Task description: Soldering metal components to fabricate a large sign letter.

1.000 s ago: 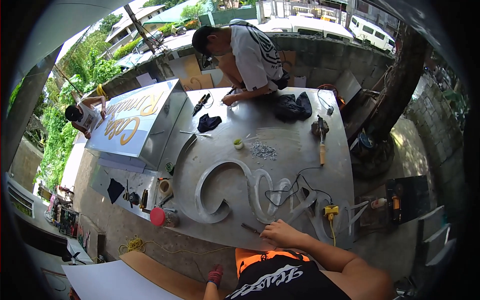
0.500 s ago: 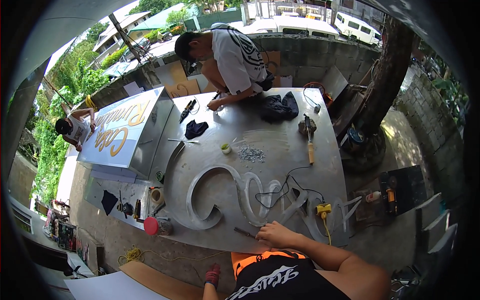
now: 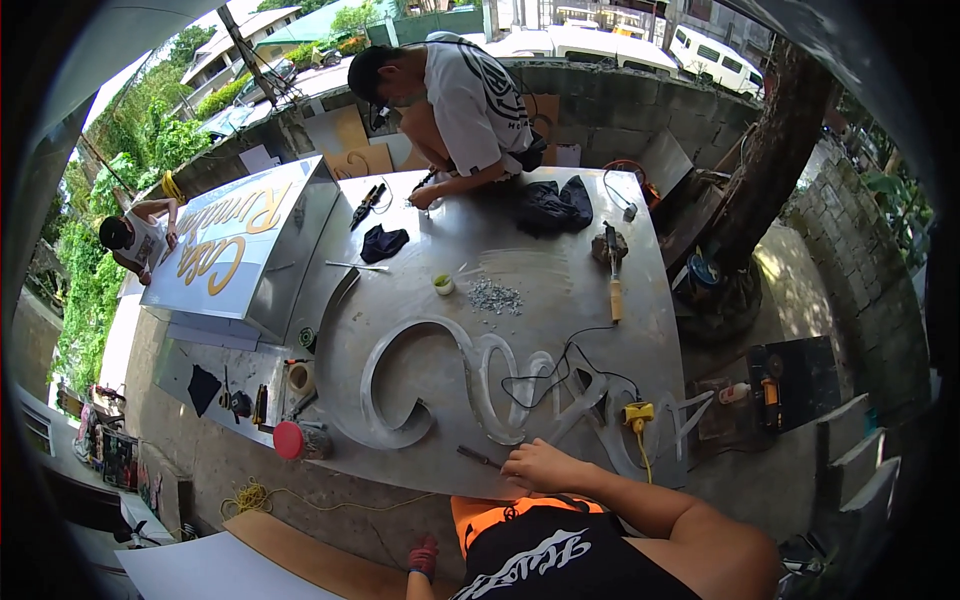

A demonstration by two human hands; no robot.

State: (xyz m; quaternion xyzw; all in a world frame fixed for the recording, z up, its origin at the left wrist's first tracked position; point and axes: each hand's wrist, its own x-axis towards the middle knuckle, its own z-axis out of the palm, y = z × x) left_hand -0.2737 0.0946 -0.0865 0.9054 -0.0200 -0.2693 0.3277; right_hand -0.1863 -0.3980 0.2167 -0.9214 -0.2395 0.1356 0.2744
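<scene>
Sheet-metal worktop (image 3: 520, 250): right hand (image 3: 545, 465) flat on edge beside small tool (image 3: 478, 457), fingers grasping nothing; left hand (image 3: 423, 556) cut off, grip indiscernible.

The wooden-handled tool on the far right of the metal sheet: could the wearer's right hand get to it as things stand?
Probably not without leaning in. The right hand rests at the near edge by the metal letters; the wooden-handled tool lies far across the sheet, beyond a black cable.

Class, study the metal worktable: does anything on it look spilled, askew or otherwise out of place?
A loose scatter of small silvery bits lies spread on the metal table, beside a small cup, looking tipped out. A black cord trails in loops over the large metal letters. Dark cloths lie bunched near the far edge.
</scene>
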